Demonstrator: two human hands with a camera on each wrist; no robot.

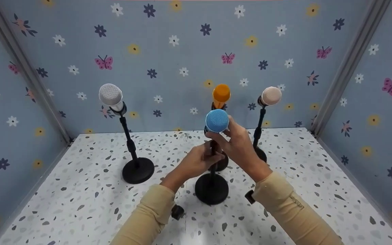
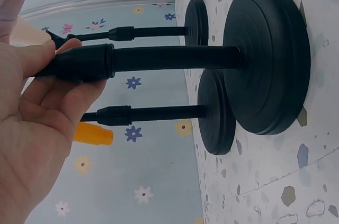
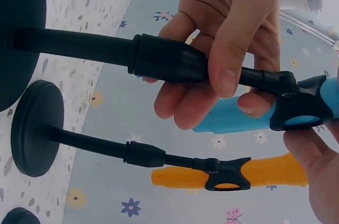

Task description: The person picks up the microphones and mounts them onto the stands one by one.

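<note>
A blue microphone (image 1: 217, 120) sits in the black clip (image 3: 299, 105) of a small desk stand, whose round base (image 1: 211, 189) rests on the tabletop. My left hand (image 1: 201, 160) grips the stand's upright at its thicker collar (image 3: 168, 59), thumb on one side and fingers curled on the other. Higher up, my right hand (image 1: 237, 143) holds the blue microphone near its head and clip, thumb and fingers on either side. Directly behind stands an orange microphone (image 1: 221, 94) on its own stand, partly hidden by the blue one and my hands.
A white microphone (image 1: 111, 95) on a black stand is off to the left. To the right rear is a pale pink microphone (image 1: 271, 96) on another stand, its base (image 1: 260, 155) partly behind my right arm. A flowered wall panel (image 1: 182, 51) closes the back of the speckled tabletop (image 1: 90, 190).
</note>
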